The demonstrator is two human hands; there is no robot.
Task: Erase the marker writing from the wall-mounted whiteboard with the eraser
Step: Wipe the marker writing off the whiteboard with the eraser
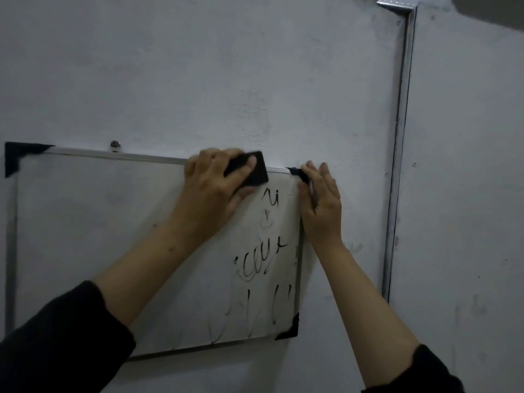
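Note:
A whiteboard (85, 236) with a silver frame and black corner caps hangs on the grey wall. Black marker writing (255, 262) remains on its right part; the left part looks wiped. My left hand (212, 188) grips a black eraser (251, 170) and holds it against the board just under the top rail, above the writing. My right hand (321, 205) lies flat with straight fingers over the board's upper right corner and right edge, partly on the wall.
A screw or hook (114, 145) sits in the wall just above the board's top rail. A vertical metal strip (398, 154) runs down the wall to the right of the board, with a bracket (397, 4) at its top.

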